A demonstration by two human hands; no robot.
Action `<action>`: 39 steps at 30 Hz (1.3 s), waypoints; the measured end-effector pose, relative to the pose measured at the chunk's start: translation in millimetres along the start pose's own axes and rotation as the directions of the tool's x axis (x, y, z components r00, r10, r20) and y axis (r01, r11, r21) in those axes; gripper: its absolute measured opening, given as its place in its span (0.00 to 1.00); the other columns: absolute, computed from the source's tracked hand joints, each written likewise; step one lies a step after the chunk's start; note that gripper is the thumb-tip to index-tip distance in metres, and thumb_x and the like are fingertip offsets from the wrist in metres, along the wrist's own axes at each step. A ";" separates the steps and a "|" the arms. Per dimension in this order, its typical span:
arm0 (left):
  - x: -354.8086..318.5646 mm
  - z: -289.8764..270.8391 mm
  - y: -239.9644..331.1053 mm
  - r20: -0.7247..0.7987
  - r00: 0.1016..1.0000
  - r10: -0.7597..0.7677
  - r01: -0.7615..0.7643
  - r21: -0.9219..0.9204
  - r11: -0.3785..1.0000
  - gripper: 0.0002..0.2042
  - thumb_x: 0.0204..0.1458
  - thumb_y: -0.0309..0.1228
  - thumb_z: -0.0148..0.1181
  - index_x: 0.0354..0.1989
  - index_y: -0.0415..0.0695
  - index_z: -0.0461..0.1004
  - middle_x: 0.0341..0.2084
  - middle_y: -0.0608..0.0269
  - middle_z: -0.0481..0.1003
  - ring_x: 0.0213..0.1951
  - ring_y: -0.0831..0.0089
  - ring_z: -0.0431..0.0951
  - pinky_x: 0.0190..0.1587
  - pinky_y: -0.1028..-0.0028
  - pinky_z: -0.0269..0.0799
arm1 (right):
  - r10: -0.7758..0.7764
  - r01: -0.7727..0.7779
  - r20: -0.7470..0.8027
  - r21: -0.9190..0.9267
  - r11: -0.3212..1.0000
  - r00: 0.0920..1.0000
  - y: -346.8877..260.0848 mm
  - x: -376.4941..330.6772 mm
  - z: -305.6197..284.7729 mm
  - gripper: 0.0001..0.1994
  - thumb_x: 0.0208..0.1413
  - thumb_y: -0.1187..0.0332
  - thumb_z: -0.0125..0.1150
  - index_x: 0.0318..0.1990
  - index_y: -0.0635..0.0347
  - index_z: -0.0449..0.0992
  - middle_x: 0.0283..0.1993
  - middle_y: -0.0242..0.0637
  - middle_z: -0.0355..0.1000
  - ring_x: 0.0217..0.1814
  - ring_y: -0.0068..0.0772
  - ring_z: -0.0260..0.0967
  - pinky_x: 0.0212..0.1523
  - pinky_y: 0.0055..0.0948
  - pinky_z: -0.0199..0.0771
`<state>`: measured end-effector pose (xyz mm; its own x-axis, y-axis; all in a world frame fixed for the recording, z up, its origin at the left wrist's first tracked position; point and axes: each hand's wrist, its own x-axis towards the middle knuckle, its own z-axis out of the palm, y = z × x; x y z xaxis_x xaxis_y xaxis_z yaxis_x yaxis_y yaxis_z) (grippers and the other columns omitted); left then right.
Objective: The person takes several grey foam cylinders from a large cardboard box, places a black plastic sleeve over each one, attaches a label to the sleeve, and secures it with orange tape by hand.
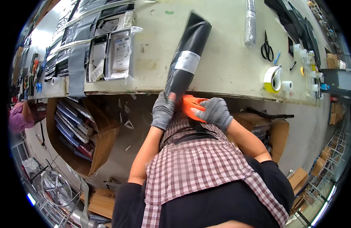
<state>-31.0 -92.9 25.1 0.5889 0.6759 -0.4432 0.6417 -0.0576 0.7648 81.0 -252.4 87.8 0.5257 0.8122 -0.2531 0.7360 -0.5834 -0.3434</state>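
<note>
The front edge of the pale surface (228, 57) runs just beyond the person's two gloved hands. A long black wrapped package (190, 41) with a white label (187, 62) slants over that edge, its near end at the person's waist and its far end over the surface; whether the far end touches down cannot be told. The left hand (164, 110) grips the near end, fingers pressed against its side. The right hand (217, 113) has its fingers closed around an orange plastic tool (190, 105) just beside that end; whether the two touch is unclear.

To the left, a stretch of surface separates the package from a tray (132, 57) of papers near the edge. To the right, a wider stretch reaches the black-handled scissors (266, 50) and a tape roll (273, 79). Below the edge, open cardboard cartons (107, 140) flank the person, well apart from both hands.
</note>
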 end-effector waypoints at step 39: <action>2.0 1.3 10.1 -0.015 0.873 0.488 -0.239 0.858 0.455 0.40 0.41 0.41 0.60 0.63 0.48 0.46 0.57 0.44 0.54 0.53 0.51 0.61 0.53 0.56 0.58 | 0.581 -0.682 -0.427 -0.125 0.721 0.693 166.4 -25.9 -15.0 0.30 0.45 0.48 0.55 0.48 0.67 0.67 0.30 0.46 0.73 0.33 0.43 0.72 0.36 0.38 0.72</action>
<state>-22.8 -93.1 31.3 0.8193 0.5733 -0.0068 0.5728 -0.8180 0.0526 196.3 -370.5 50.8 0.9740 0.2264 0.0116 0.2258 -0.9734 0.0381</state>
